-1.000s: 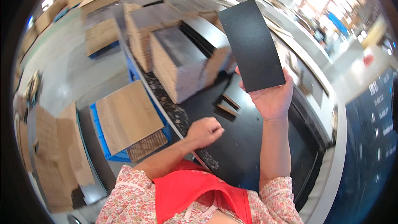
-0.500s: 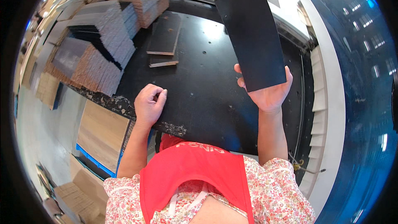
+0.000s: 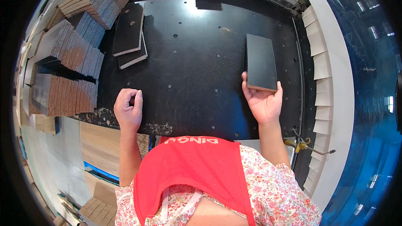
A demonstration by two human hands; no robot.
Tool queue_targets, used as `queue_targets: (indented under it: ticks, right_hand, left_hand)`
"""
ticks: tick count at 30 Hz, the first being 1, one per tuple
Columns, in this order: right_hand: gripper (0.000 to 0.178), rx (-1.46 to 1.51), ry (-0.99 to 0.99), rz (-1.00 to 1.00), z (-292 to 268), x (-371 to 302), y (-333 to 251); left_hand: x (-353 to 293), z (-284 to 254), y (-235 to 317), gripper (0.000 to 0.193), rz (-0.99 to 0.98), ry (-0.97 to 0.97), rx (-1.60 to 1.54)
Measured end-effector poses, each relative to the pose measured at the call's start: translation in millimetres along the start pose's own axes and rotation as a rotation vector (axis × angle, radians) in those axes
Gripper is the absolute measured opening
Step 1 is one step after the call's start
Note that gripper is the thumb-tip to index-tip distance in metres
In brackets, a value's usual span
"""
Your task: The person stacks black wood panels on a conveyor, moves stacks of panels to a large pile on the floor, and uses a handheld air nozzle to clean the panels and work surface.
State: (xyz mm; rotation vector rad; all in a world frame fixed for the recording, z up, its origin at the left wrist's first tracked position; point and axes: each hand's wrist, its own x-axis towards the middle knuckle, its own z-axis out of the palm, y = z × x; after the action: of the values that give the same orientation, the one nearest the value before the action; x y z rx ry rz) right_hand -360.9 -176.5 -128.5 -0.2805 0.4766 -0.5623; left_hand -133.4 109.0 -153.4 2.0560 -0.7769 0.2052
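Note:
A black rectangular board (image 3: 261,62) with a brown core edge is held at its near end by my right hand (image 3: 264,102), thumb on the right and fingers on the left and underneath. It is over the right part of the black worktable (image 3: 192,79); whether its far end touches the tabletop I cannot tell. My left hand (image 3: 129,109) is curled into a loose fist at the table's near left, with nothing visible in it. Beyond that hand lie two similar boards, the upper board (image 3: 127,28) overlapping the lower board (image 3: 135,58) at an angle.
Tall stacks of boards (image 3: 73,54) line the table's left side. A white rail (image 3: 335,83) with overlapping pale flaps (image 3: 320,62) runs along the right. At the near right is a yellow fitting (image 3: 300,145) with a thin hose. Wood-faced boards (image 3: 100,142) lie lower at left.
My right hand has brought the board lower, from raised and tilted up to nearly level over the table. The view has shifted; my left hand stays curled.

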Motion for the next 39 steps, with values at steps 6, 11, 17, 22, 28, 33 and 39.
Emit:
queue_targets:
  ticks: [6, 11, 17, 22, 28, 33, 39]
  right_hand:
    - [0.041, -1.05, -0.06, 0.362, 10, -59, -20]
    - [0.01, -1.992, -0.279, -0.623, 9, -42, -30]
    - [0.018, -2.353, -0.262, -0.905, 0, -3, -24]
    - [0.016, -2.371, -0.299, -0.865, -2, 6, -21]
    - [0.015, -2.361, -0.307, -0.812, -2, 7, -22]
    - [0.016, -2.348, -0.297, -0.759, 0, 8, -20]
    - [0.049, -2.217, -0.076, -0.747, 19, 1, -6]
  left_hand:
    - [-1, 0, -1, 0.01, 0.017, -0.001, 0.016]
    - [1, 0, -1, 0.008, 0.017, -0.004, 0.037]
    - [0, 1, 2, 0.006, 0.021, 0.003, 0.073]
    - [1, 2, 9, 0.005, -0.019, 0.003, 0.101]
    - [2, 3, 4, 0.005, -0.044, -0.039, 0.11]
    - [2, 2, 5, 0.004, -0.092, -0.07, 0.105]
    - [4, 2, 6, 0.004, -0.086, -0.111, 0.128]
